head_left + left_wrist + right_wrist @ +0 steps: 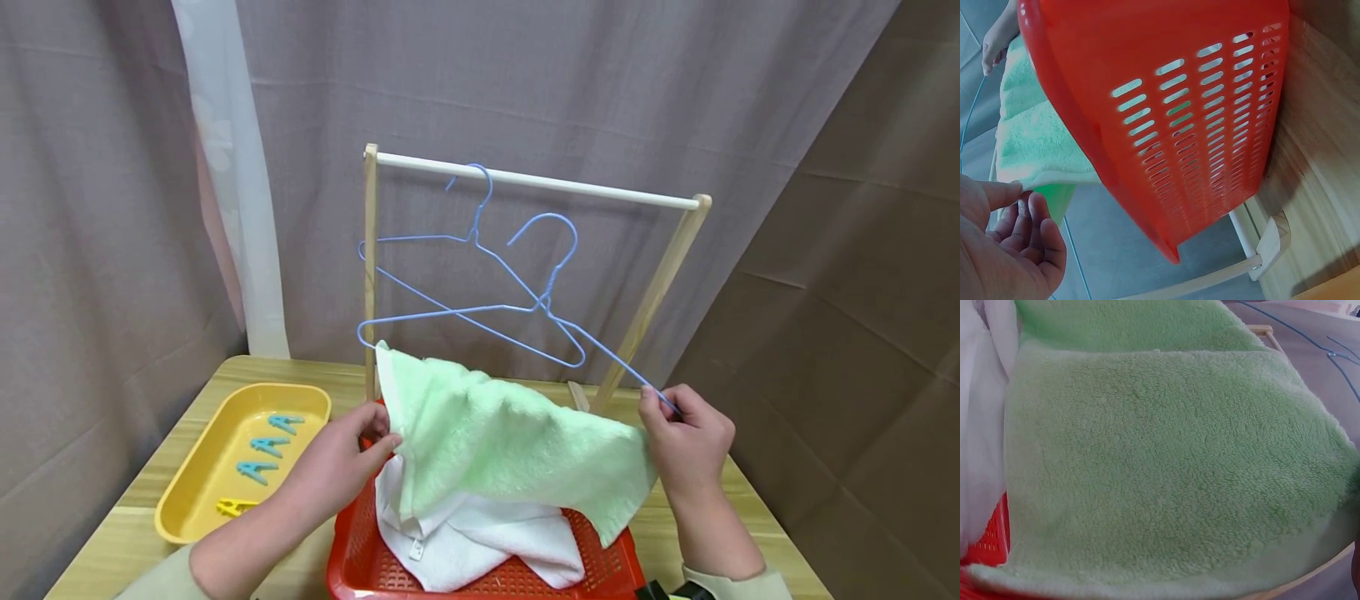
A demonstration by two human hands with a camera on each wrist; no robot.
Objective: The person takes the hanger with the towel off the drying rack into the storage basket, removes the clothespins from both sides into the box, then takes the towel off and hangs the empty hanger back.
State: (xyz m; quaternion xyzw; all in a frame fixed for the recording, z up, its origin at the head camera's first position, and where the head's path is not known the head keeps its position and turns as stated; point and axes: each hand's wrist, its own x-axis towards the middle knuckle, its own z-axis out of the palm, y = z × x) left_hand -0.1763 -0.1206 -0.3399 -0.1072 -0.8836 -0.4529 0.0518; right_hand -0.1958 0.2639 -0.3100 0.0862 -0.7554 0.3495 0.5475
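A light green towel [510, 433] hangs folded over the lower part of a blue wire hanger [480, 308], above the red basket. At the towel's left edge my left hand [356, 446] pinches the hem between thumb and fingers; the left wrist view shows this hand [1016, 231] at the towel's border [1041, 140]. My right hand [690, 433] grips the right end of the hanger, beside the towel's right side. In the right wrist view the towel [1160, 462] fills most of the picture, hiding the grip. The hanger's hook points up, free of the rod.
Below is a red basket [352, 550] holding a white cloth [480, 542]. Behind stands a wooden rack with a white rod [600, 190], where another blue hanger [427, 237] hangs. A yellow tray [180, 483] at left carries several teal clips [266, 446] and a yellow clip [234, 507].
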